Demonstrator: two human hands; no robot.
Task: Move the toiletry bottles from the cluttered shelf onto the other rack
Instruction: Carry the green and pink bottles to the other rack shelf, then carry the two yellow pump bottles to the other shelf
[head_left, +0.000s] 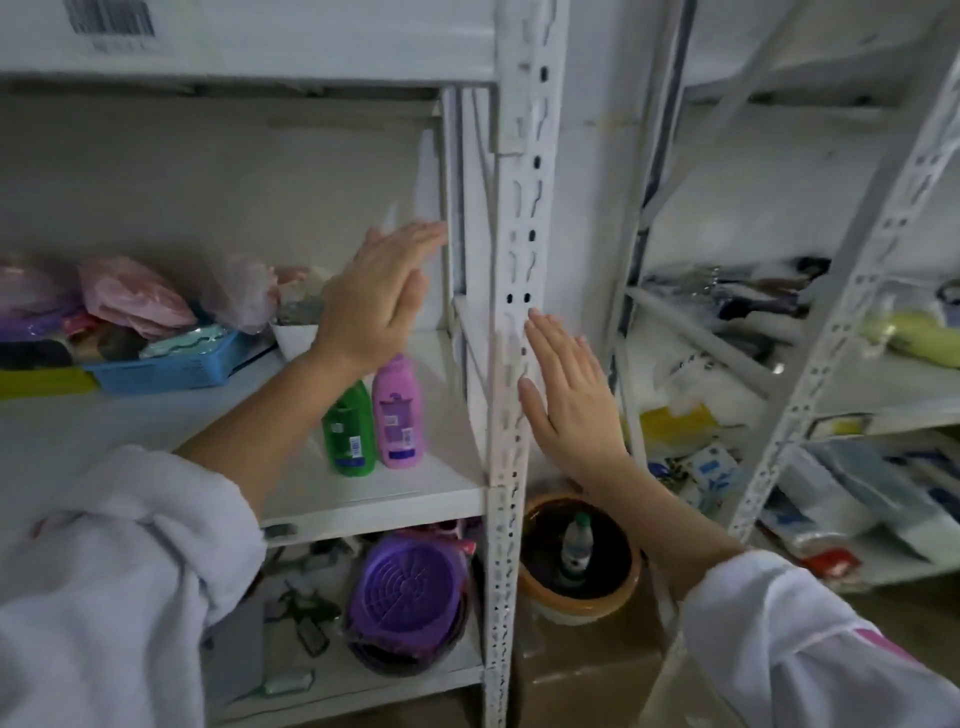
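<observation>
A green bottle (349, 431) and a pink bottle (399, 413) stand upright side by side near the right end of the white shelf (395, 493). My left hand (376, 301) hovers above them with straight fingers pointing up and right, holding nothing. My right hand (569, 397) is flat and open beside the shelf's perforated white post (519, 312), its fingertips close to the post. The second white rack (852, 291) stands to the right, blurred.
A blue basket (171, 366) and pink plastic bags (135, 296) crowd the shelf's left side. Below sit a purple strainer bowl (408, 590) and, on the floor, a brown pot (576, 561) with a small bottle inside. The right rack holds packets and mixed items.
</observation>
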